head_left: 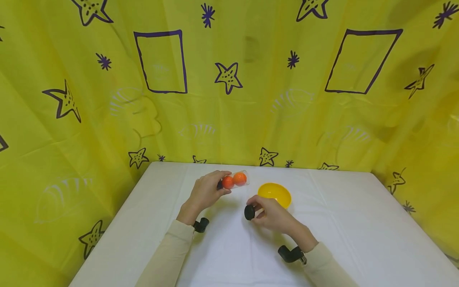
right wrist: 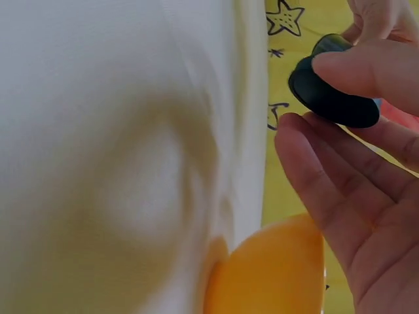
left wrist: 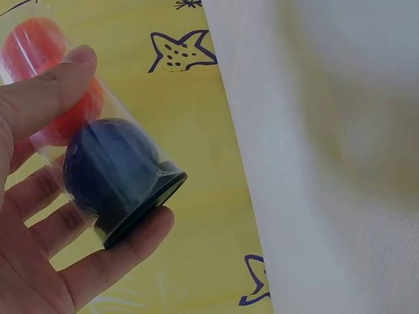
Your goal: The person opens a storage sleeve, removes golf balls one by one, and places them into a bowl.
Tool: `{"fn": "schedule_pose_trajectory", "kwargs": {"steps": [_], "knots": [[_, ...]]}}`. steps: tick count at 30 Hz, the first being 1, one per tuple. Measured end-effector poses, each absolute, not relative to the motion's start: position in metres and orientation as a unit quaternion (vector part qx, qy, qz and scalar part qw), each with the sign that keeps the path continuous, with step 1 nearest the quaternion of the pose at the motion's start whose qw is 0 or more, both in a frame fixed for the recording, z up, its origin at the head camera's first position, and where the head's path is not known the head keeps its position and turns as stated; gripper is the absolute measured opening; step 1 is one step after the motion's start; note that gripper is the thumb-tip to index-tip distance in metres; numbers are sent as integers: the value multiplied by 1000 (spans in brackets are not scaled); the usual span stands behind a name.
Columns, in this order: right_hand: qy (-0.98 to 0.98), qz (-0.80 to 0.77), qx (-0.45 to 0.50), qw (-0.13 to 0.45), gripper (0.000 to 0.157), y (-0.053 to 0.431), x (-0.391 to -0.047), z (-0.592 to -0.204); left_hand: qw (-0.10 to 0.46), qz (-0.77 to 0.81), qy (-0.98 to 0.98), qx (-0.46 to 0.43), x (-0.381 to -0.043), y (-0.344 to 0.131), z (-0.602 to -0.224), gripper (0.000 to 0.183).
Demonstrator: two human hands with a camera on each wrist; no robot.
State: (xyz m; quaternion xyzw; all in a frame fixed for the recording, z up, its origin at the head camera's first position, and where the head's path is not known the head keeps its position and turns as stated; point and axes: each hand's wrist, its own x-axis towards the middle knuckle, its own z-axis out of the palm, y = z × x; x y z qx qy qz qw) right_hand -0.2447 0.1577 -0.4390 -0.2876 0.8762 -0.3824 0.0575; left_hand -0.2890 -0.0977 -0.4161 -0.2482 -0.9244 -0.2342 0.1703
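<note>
Left hand (head_left: 206, 192) curls round the clear tube (left wrist: 112, 107), right hand (head_left: 271, 214) pinches a black cap (head_left: 249, 212); tipping could spill the orange ball (head_left: 240, 179) beyond the left fingertips!

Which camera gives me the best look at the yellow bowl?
The head view: nearly all the yellow bowl shows, with the right hand covering a bit of its edge. The right wrist view shows only part of its outside, cropped below; the left wrist view misses it.

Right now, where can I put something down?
Right of the yellow bowl, or between the left edge of the table and the left hand. The middle is crowded: clear tube in that hand, black cap in the right hand, bowl beside it.
</note>
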Motion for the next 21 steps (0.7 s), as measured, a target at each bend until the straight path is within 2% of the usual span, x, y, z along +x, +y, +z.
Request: {"fn": "schedule_pose_trajectory", "kwargs": {"steps": [15,21], "knots": [[890,-357,-254,124,43,153,-243,-454,174,-236,-922,-254,-288,-98,-416,56],[895,-349,-247,127,43,152,-243,-457,167,-234,-924,-252,-288,-97,-416,56]]}}
